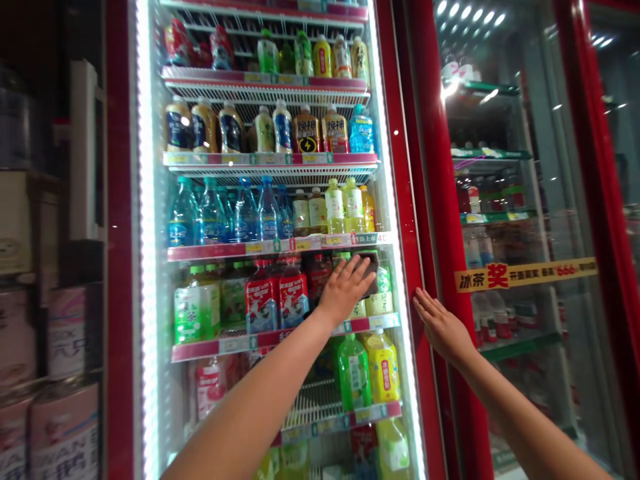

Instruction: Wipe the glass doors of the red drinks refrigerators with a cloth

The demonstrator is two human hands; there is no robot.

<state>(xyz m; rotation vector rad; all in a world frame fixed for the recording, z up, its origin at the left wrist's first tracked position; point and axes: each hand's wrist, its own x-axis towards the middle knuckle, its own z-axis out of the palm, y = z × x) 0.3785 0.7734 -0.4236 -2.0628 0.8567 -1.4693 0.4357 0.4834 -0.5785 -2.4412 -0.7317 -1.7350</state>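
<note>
The person stands close up to a lit drinks fridge [121, 267] with a red frame, both bare arms stretched out towards it. The left hand [345, 288] lies against the glass front near its right edge, level with the shelf of red-labelled bottles [276, 298]. Its fingers are stretched out rather than curled, and they press a small dark pad [373, 272] flat to the glass. Only the pad's right end shows past the fingertips, and I cannot tell what it is made of. Just behind it, inside, stand pale green bottles [383, 293] at the right end of that shelf. One shelf below are a green bottle [353, 373] and a yellow bottle [383, 367], side by side. The right hand [441, 327] is released and holds nothing. Its palm is flat and its fingers are together, pointing up and to the left, resting on the red post [425, 187] between this fridge and the next. It is near the left hand but apart from it. The neighbouring fridge [525, 200] is dimmer, with a yellow banner [525, 273] across its glass. Stacked cartons [65, 427] sit in the shadow off to the left.
</note>
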